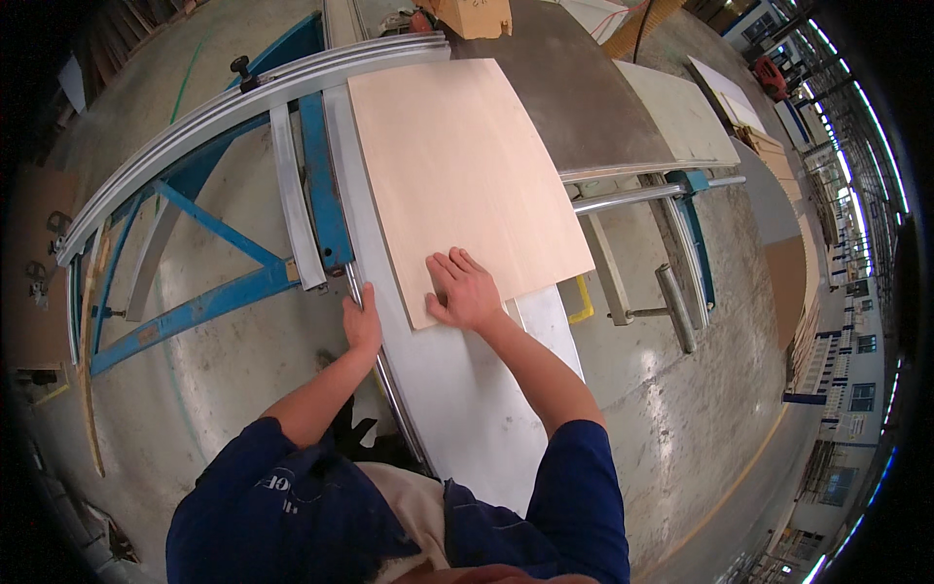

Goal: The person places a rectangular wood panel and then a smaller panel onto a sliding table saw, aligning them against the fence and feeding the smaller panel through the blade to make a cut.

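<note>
A pale wooden board (477,175) lies on a long silver sliding table (462,389). My right hand (465,292) rests on the board near its lower edge, fingers apart and slightly bent. My left hand (362,321) is closed on a metal rail (394,399) along the table's left side, just below the blue steel beam (326,224). A slotted aluminium fence (165,141) with a black knob (243,73) runs past the board's top left, mounted on a blue frame (195,311).
A dark worktop (613,117) adjoins the board's right, with a bar and blue fitting (691,185) below. Sheet stacks (788,282) stand farther right. A cardboard-coloured block (472,15) sits at the top. Concrete floor (671,428) shows around the machine.
</note>
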Demonstrator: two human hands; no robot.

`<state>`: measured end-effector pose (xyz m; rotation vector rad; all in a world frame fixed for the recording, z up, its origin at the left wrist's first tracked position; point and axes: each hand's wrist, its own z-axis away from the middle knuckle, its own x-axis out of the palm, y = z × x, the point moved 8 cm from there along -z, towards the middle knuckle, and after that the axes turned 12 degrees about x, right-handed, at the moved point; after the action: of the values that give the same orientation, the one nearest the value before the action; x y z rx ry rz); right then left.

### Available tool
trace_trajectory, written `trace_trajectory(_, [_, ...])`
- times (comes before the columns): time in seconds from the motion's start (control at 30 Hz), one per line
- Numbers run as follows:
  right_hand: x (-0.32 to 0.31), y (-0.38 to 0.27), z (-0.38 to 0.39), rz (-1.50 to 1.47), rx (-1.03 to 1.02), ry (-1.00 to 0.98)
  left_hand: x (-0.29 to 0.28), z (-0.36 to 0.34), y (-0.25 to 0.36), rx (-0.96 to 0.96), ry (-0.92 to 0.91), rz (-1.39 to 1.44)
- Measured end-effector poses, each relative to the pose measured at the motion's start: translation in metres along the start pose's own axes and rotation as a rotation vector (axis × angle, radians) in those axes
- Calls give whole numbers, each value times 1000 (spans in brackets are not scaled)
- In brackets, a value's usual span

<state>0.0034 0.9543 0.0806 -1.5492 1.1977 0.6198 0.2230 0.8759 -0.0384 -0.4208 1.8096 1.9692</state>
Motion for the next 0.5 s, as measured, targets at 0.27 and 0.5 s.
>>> trace_trajectory(0.27, [11,9,-30,9,-27,45,11,-41,-3,25,-45,74])
trace_trajectory(0.5, [19,16,-63,-1,-21,48,15,-78,3,103,-36,73])
